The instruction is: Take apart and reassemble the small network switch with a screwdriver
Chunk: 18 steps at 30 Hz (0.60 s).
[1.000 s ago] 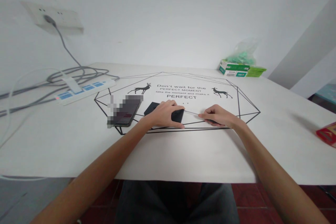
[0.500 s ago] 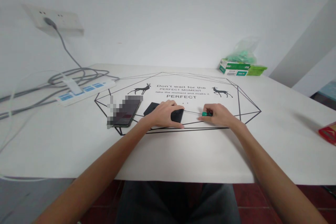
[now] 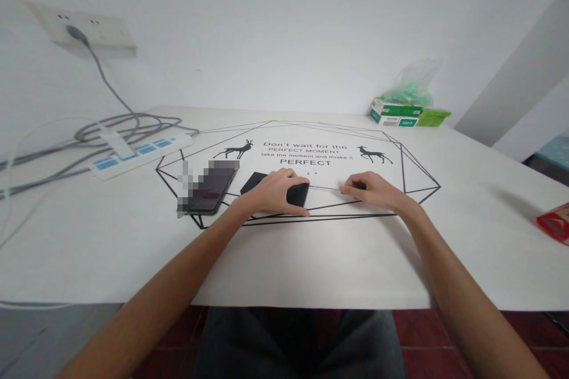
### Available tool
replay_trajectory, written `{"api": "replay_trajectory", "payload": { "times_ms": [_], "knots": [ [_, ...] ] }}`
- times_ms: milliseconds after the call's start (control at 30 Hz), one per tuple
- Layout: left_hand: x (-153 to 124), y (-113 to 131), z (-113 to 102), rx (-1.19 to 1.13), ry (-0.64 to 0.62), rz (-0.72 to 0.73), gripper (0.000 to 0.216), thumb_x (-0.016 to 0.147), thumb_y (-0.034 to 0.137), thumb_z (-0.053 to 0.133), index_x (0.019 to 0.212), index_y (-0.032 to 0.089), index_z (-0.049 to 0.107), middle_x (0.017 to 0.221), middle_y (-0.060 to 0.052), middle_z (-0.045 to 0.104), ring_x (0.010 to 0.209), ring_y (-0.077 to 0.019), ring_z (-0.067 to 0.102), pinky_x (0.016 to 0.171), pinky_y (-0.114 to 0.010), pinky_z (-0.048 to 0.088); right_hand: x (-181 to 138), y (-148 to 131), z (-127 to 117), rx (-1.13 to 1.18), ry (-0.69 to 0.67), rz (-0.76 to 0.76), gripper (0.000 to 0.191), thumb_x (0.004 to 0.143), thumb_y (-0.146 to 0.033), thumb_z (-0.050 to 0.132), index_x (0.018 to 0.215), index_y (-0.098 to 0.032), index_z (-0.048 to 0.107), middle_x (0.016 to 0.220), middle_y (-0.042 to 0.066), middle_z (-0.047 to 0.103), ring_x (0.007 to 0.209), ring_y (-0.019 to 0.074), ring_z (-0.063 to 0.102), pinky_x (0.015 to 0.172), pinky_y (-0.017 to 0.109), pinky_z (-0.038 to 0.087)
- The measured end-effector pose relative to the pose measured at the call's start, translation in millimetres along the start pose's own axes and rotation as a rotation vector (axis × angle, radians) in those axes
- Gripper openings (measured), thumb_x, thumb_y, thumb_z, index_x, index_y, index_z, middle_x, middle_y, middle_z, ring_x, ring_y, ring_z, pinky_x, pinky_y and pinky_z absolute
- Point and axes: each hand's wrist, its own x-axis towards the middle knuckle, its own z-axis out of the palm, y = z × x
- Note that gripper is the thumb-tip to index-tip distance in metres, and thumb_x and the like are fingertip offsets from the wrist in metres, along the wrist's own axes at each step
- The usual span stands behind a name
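Observation:
My left hand is closed over a flat black block-like object on the table, thumb at its near side and fingers over its far side. The rest of that object is under the palm. Opposite its right end, my right hand has its fingers curled around a screwdriver, whose handle is hidden in the grip. A thin grey shaft runs between the fingertips and the black object's right end; whether it touches cannot be made out. Left of my left hand lies a phone, partly pixelated.
A white power strip with blue sockets and coiled grey cables lies at the left, below a wall outlet. Green-and-white boxes with a plastic bag stand at the back right. A red packet sits at the right edge.
My right hand has turned, and its fingers now cover the green-and-black screwdriver handle that showed before. My left hand keeps its hold on the black object. The view has shifted slightly.

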Motion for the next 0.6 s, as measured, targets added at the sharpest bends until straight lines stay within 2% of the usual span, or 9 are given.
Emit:
{"api": "replay_trajectory", "payload": {
  "times_ms": [233, 400, 533, 600],
  "knots": [
    [-1.0, 0.5, -0.7, -0.016, -0.007, -0.01, 0.08, 0.071, 0.077, 0.064, 0.131, 0.026, 0.056, 0.121, -0.011, 0.056, 0.111, -0.0312, 0.051, 0.091, -0.039, 0.04, 0.1, 1.3, -0.6, 0.162, -0.021, 0.007, 0.041, 0.071, -0.055, 0.07, 0.061, -0.018, 0.057, 0.057, -0.003, 0.05, 0.054, 0.0113, 0.043, 0.052, 0.027, 0.033],
    [-1.5, 1.3, -1.5, -0.017, -0.008, -0.003, 0.08, 0.071, 0.077, 0.063, 0.131, 0.025, 0.056, 0.12, -0.011, 0.057, 0.11, -0.0312, 0.051, 0.09, -0.039, 0.04, -0.6, 2.1, 2.4, 0.261, -0.018, 0.015, 0.039, 0.068, -0.05, 0.076, 0.072, -0.02, 0.05, 0.064, -0.004, 0.055, 0.046, 0.0095, 0.049, 0.053, 0.027, 0.039],
    [-1.8, 3.6, -3.5, -0.005, -0.02, -0.011, 0.078, 0.072, 0.076, 0.063, 0.13, 0.024, 0.056, 0.12, -0.012, 0.057, 0.111, -0.031, 0.051, 0.091, -0.039, 0.04, 1.3, 3.5, 4.1, 0.181, 0.047, -0.032, 0.037, 0.067, -0.045, 0.078, 0.075, -0.021, 0.05, 0.07, -0.004, 0.056, 0.057, 0.0114, 0.049, 0.06, 0.027, 0.039],
    [-1.7, 4.7, -4.4, 0.0, -0.025, -0.013, 0.078, 0.073, 0.075, 0.064, 0.131, 0.024, 0.056, 0.12, -0.012, 0.057, 0.111, -0.0307, 0.051, 0.091, -0.038, 0.039, 2.2, 4.0, 4.6, 0.133, 0.061, -0.049, 0.033, 0.072, -0.048, 0.073, 0.077, -0.021, 0.054, 0.068, -0.003, 0.056, 0.063, 0.0132, 0.049, 0.062, 0.028, 0.039]
  ]
}}
